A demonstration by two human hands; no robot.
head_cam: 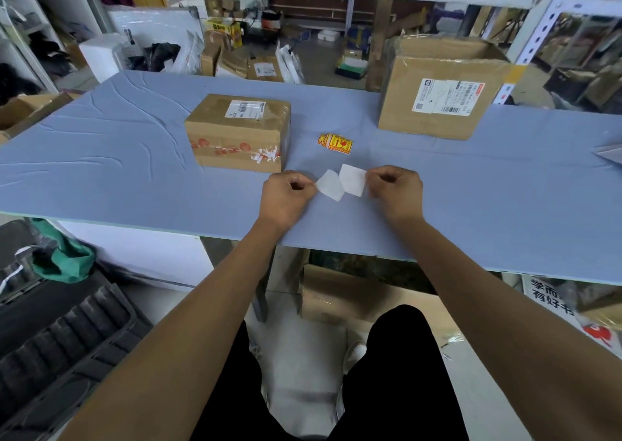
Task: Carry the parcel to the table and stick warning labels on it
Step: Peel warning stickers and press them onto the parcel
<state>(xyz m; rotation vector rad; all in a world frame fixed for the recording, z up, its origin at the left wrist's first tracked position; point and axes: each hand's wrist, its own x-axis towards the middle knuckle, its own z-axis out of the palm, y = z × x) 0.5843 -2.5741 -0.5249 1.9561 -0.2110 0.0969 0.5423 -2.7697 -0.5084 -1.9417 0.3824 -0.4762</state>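
- Brown cardboard makes up the parcel (237, 132), which sits flat on the blue table (101, 158), left of centre and just beyond the hands.
- On the parcel's top is a white shipping label, and across its front face runs tape with red print, torn into white shreds at the right end.
- Both hands are held over the near part of the table, each curled with thumb and fingers pinched on a white piece.
- Pinched in the left hand (286, 195) is the left corner of a white sheet (330, 185), tilted like a diamond.
- Pinched in the right hand (395, 190) is the right edge of a second white sheet (352, 180); the two sheets meet or overlap in the middle, and I cannot tell which is sticker and which is backing.
- Between the hands and the far edge lies a small fanned stack of warning labels (335, 143), yellow and red, flat on the table just right of the parcel.
- At the table's far right stands a larger cardboard box (437, 104) with a white barcode label on its front, well apart from the parcel.
- Behind the table, shelving and a floor strewn with more boxes and bags fill the background.
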